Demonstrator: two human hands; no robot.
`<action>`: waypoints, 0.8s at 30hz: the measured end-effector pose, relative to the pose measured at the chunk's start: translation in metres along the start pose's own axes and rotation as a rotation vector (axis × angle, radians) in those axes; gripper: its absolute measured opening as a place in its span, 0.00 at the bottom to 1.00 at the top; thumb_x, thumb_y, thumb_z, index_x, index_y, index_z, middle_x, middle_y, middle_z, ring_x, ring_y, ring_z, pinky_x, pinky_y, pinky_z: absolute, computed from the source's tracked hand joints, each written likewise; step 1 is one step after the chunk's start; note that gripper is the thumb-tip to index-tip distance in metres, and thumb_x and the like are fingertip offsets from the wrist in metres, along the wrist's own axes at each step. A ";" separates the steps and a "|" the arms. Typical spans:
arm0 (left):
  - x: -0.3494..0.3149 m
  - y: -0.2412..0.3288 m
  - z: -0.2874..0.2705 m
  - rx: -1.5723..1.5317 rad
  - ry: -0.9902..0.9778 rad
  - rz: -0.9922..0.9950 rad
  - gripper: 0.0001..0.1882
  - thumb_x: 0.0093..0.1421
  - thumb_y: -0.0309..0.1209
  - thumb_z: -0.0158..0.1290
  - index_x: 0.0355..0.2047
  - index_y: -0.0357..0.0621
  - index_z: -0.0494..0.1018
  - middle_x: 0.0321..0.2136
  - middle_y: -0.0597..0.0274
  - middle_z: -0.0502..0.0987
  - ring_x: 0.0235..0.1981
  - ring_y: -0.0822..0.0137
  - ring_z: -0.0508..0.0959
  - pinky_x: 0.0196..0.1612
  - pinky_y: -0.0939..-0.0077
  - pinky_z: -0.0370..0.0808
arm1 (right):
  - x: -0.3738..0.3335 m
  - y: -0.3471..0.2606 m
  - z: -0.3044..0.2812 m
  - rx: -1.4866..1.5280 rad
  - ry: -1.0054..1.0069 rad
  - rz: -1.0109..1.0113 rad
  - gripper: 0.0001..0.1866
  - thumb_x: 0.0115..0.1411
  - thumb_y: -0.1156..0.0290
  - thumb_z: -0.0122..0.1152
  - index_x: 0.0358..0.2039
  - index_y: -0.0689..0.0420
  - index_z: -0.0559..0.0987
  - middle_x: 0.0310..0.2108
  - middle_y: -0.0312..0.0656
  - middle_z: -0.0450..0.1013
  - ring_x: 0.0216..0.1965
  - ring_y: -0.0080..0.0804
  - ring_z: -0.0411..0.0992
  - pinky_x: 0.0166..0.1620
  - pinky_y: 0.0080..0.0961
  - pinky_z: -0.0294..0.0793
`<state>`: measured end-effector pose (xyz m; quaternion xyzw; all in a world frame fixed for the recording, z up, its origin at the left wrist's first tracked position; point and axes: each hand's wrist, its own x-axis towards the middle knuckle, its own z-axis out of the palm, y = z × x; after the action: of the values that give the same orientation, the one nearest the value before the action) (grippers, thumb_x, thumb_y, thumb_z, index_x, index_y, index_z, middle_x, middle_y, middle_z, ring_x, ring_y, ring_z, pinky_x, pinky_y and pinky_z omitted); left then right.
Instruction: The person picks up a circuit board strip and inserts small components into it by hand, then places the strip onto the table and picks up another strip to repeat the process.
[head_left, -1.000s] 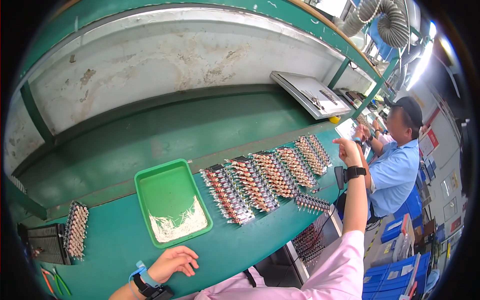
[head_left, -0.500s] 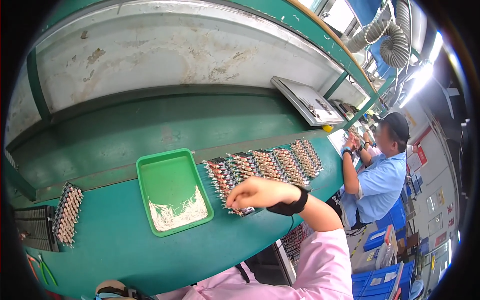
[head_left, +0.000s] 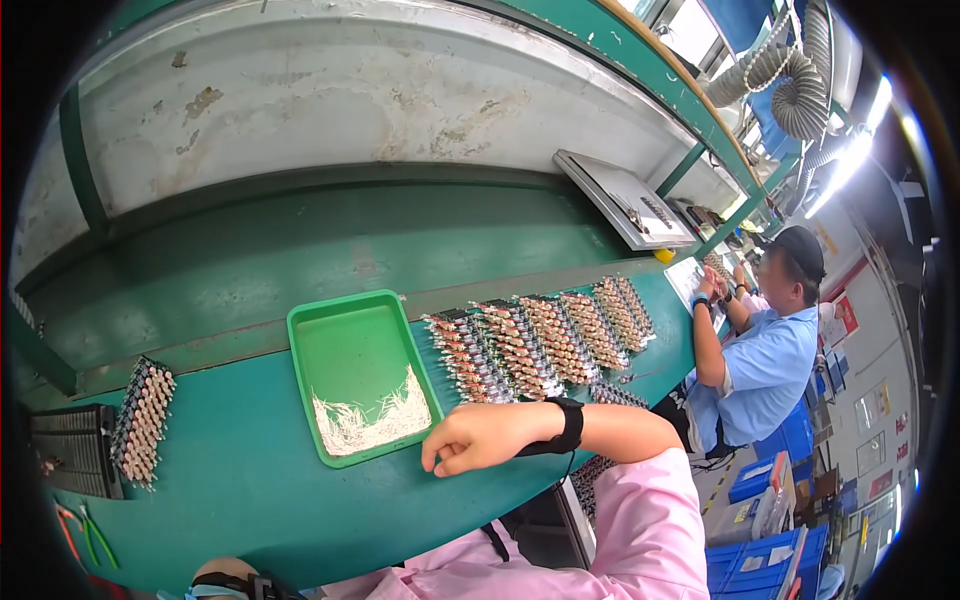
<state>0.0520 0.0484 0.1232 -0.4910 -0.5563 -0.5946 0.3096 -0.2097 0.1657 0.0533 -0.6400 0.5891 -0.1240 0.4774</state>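
At the near edge of the green, smooth tabletop [head_left: 250, 490], the left hand [head_left: 226, 568] is mostly cut off, so its grip cannot be told. The right hand [head_left: 485, 438] hovers just beside the near right corner of a green, rectangular plastic tray [head_left: 350, 345]; its fingers curl inward, but whether its grip closes on anything small cannot be told.

The tray lies against the far edge, around the tabletop's middle. Thin white strips [head_left: 370, 428] lie loose in a heap at its near end, while its far part shows bare green floor; they look unsorted.

Right of the tray, slanting rows of small tan-headed parts with dark bases [head_left: 550, 340] look set out in order; whether any is finished cannot be told. Toward the left edge, one tan-headed block [head_left: 143, 425] sits apart from them, beside a dark ribbed rack [head_left: 75, 450].

Farther off, beyond the right end, sits a co-worker in a blue shirt [head_left: 765, 360].
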 end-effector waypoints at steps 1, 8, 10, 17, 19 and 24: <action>0.002 -0.002 -0.001 -0.029 -0.015 -0.008 0.21 0.51 0.19 0.39 0.41 0.62 0.61 0.14 0.53 0.70 0.09 0.72 0.66 0.12 0.86 0.60 | -0.001 0.000 0.003 0.004 -0.011 0.001 0.10 0.53 0.68 0.54 0.33 0.60 0.75 0.16 0.36 0.67 0.18 0.25 0.66 0.23 0.24 0.62; -0.003 0.003 0.003 -0.016 -0.039 -0.140 0.23 0.51 0.19 0.39 0.43 0.64 0.58 0.14 0.52 0.70 0.09 0.71 0.67 0.13 0.85 0.61 | -0.023 -0.003 0.030 -0.021 -0.226 -0.164 0.09 0.46 0.67 0.59 0.25 0.59 0.74 0.17 0.38 0.68 0.20 0.32 0.68 0.24 0.28 0.64; -0.004 0.002 0.004 -0.011 -0.033 -0.208 0.24 0.51 0.20 0.40 0.45 0.66 0.56 0.15 0.51 0.71 0.10 0.70 0.68 0.14 0.84 0.62 | -0.034 -0.005 0.034 -0.018 -0.411 -0.249 0.09 0.45 0.67 0.60 0.23 0.59 0.73 0.18 0.38 0.68 0.20 0.33 0.68 0.24 0.29 0.64; -0.001 -0.009 0.005 -0.103 -0.016 -0.108 0.26 0.52 0.21 0.40 0.46 0.70 0.55 0.16 0.51 0.71 0.11 0.69 0.69 0.15 0.83 0.64 | -0.074 -0.019 0.050 0.332 -0.707 -0.498 0.11 0.43 0.68 0.62 0.20 0.60 0.70 0.19 0.39 0.67 0.23 0.36 0.68 0.25 0.32 0.65; -0.001 -0.009 0.006 -0.116 -0.019 -0.117 0.26 0.52 0.21 0.40 0.47 0.70 0.55 0.16 0.51 0.71 0.11 0.69 0.69 0.15 0.83 0.64 | -0.081 -0.021 0.051 0.327 -0.636 -0.523 0.11 0.44 0.68 0.61 0.20 0.60 0.69 0.19 0.40 0.66 0.24 0.37 0.68 0.25 0.32 0.65; -0.001 -0.008 0.008 -0.137 -0.024 -0.131 0.27 0.52 0.21 0.41 0.47 0.70 0.55 0.16 0.52 0.72 0.11 0.69 0.69 0.15 0.83 0.64 | -0.101 -0.028 0.051 0.268 -0.631 -0.559 0.10 0.46 0.69 0.59 0.21 0.60 0.69 0.20 0.41 0.66 0.26 0.39 0.67 0.26 0.32 0.65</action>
<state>0.0471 0.0575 0.1182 -0.4809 -0.5488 -0.6444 0.2289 -0.1827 0.2729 0.0894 -0.7138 0.1975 -0.1223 0.6608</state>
